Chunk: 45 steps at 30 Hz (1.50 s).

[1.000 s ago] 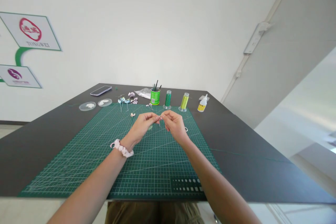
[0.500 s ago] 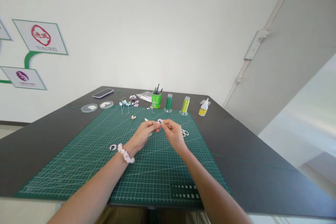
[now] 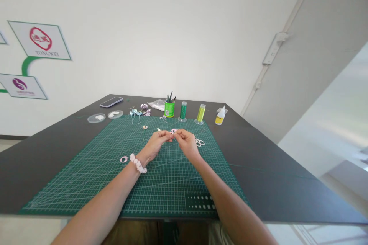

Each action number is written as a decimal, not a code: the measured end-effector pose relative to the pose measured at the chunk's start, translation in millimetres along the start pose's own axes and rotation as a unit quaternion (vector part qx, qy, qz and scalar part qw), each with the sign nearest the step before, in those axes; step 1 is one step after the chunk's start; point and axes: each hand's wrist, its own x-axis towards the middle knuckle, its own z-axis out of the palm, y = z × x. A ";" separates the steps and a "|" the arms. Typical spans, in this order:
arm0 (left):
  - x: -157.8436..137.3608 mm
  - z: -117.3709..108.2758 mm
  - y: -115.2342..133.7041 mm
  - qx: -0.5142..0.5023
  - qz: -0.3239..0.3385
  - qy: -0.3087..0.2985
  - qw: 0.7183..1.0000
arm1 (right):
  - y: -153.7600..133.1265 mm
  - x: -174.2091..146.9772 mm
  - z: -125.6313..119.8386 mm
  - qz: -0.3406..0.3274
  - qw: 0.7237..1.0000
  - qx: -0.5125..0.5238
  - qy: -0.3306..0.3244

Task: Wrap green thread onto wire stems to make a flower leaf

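My left hand and my right hand meet above the green cutting mat, thumbs and fingertips pinched together. Between them is a small pink-purple flower piece, mostly covered by the fingers; its exact form is too small to make out. White-handled scissors lie just right of my right hand, their blades partly hidden behind it. Left of my left wrist, a pink ring of tape or ribbon rests on the mat. A small cream flower lies farther back.
Behind the hands stand a green can of tools, a dark green thread spool, a yellow-green spool and a glue bottle. Blue wired flowers, shallow dishes and a phone sit at the back left.
The view has shifted slightly, so everything sits a little differently in the picture. Both hands keep their pinch on the flower piece, with only small finger movement.
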 end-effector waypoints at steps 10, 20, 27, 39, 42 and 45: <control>-0.5 1.1 -4.1 -0.002 0.008 0.008 1.000 | 2.7 0.7 1.6 0.012 1.000 0.011 0.004; 0.9 0.8 -7.3 0.005 0.015 0.019 1.000 | 1.7 -0.9 3.8 0.012 1.000 0.015 0.013; 0.1 1.5 -6.9 0.031 0.027 0.030 0.999 | 3.9 -0.9 3.3 0.017 1.000 0.005 0.015; -2.0 2.2 -3.5 0.062 0.047 0.036 0.996 | 3.2 -1.6 4.0 0.015 1.000 -0.002 0.014; -0.9 1.3 -5.4 0.064 0.049 0.035 0.996 | 5.3 -1.0 4.0 0.016 1.000 -0.003 0.015; 0.1 0.2 -6.8 0.067 0.051 0.037 0.996 | 6.0 -0.6 4.4 0.014 1.000 -0.004 0.015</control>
